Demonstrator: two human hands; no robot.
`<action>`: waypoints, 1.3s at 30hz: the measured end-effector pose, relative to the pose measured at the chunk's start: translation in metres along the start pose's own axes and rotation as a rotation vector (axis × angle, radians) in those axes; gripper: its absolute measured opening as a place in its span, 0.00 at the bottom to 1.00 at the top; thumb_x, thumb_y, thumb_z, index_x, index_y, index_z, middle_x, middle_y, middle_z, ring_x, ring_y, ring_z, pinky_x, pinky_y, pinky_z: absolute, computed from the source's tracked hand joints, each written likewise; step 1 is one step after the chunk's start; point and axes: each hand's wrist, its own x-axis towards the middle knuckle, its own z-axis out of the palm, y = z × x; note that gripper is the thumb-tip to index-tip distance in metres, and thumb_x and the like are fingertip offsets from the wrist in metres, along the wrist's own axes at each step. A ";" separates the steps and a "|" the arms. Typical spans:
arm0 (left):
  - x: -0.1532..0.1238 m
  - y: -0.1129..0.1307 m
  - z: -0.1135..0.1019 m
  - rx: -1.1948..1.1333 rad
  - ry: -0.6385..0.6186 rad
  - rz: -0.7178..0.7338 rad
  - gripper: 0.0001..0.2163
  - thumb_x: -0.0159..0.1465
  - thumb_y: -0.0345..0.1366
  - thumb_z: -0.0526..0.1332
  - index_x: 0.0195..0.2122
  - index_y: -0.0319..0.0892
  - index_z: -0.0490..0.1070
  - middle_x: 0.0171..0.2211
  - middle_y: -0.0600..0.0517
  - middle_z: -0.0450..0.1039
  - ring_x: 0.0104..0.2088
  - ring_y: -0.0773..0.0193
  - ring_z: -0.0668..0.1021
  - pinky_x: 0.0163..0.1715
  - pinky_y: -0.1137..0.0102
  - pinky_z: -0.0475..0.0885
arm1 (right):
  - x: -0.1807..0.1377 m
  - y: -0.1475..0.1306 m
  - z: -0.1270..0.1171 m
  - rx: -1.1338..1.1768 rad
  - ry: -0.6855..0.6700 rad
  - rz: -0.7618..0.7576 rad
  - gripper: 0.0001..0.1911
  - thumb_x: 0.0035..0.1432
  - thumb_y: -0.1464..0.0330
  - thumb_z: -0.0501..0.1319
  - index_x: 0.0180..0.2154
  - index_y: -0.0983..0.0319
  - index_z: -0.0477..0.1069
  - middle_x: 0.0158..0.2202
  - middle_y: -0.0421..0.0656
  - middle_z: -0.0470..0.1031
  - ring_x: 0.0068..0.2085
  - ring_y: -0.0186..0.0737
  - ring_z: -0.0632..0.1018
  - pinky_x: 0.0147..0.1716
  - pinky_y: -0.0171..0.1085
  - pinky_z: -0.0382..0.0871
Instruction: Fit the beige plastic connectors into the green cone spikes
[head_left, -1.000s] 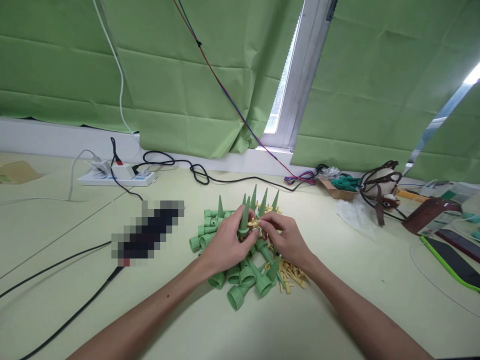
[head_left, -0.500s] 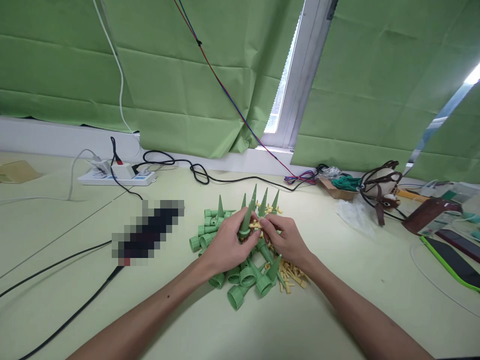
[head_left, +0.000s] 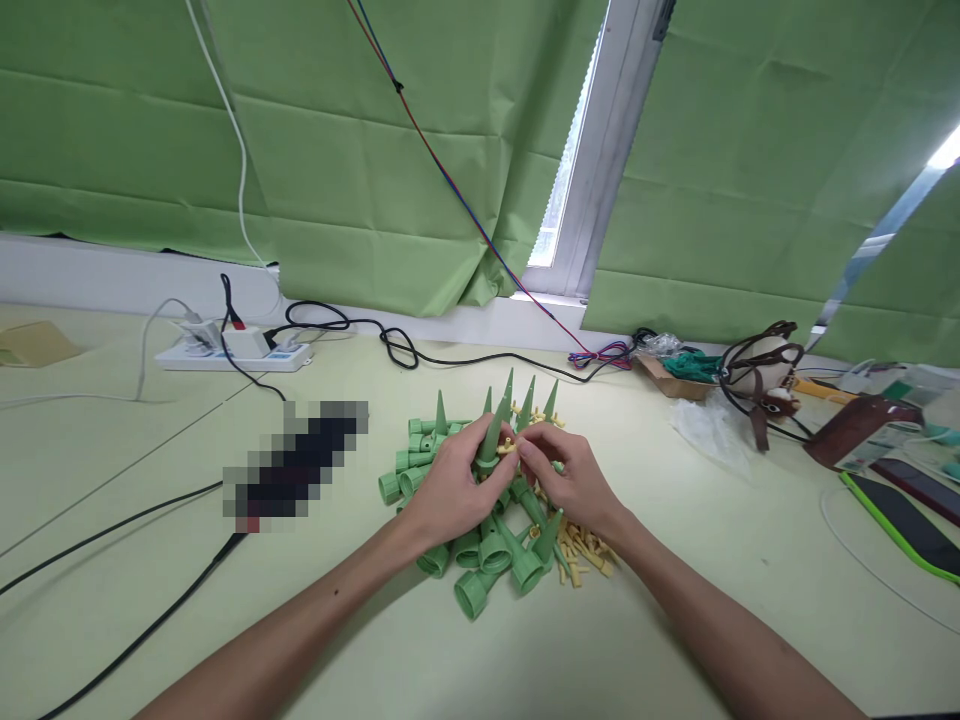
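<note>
A heap of green plastic cone spikes (head_left: 480,560) lies on the pale table, with several small yellow pieces (head_left: 585,550) beside it on the right. My left hand (head_left: 442,490) is closed around one green cone spike (head_left: 493,437), held tip up above the heap. My right hand (head_left: 570,480) pinches a small yellow piece (head_left: 510,448) against the side of that spike. More spikes (head_left: 525,400) stand upright just behind my hands.
A white power strip (head_left: 232,352) with black cables sits at the back left. A blurred dark object (head_left: 300,462) lies left of the heap. Clutter, a brown strapped item (head_left: 761,375) and a phone with green edge (head_left: 907,520) fill the right side.
The spike in my left hand tilted slightly and my right fingers shifted a little at its side. Both arms stayed in place.
</note>
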 end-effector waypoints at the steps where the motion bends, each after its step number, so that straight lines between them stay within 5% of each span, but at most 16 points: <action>1: 0.000 0.000 0.000 -0.004 0.000 -0.003 0.07 0.67 0.40 0.55 0.38 0.43 0.65 0.29 0.55 0.65 0.29 0.66 0.67 0.31 0.71 0.64 | 0.000 0.000 0.000 0.009 -0.005 0.000 0.12 0.67 0.62 0.54 0.35 0.61 0.69 0.26 0.39 0.69 0.26 0.34 0.70 0.26 0.34 0.65; 17: 0.001 0.000 0.000 -0.093 0.007 -0.072 0.09 0.69 0.43 0.52 0.37 0.43 0.64 0.27 0.57 0.61 0.26 0.68 0.64 0.27 0.72 0.61 | -0.002 0.001 0.000 0.051 -0.068 0.014 0.11 0.67 0.62 0.54 0.40 0.61 0.70 0.24 0.38 0.68 0.24 0.34 0.70 0.25 0.34 0.64; 29: -0.002 -0.001 -0.002 -0.003 -0.065 0.018 0.06 0.67 0.39 0.56 0.41 0.43 0.63 0.34 0.54 0.67 0.34 0.64 0.70 0.36 0.69 0.66 | 0.000 0.005 0.000 -0.015 -0.061 0.011 0.19 0.69 0.63 0.49 0.25 0.60 0.60 0.20 0.36 0.64 0.23 0.33 0.66 0.26 0.34 0.61; 39: 0.000 -0.004 -0.001 0.062 -0.078 0.024 0.07 0.68 0.39 0.55 0.42 0.42 0.66 0.31 0.54 0.66 0.31 0.65 0.68 0.32 0.70 0.65 | 0.000 0.010 0.002 -0.022 -0.055 0.027 0.24 0.70 0.60 0.47 0.22 0.61 0.60 0.17 0.36 0.61 0.20 0.31 0.64 0.23 0.32 0.59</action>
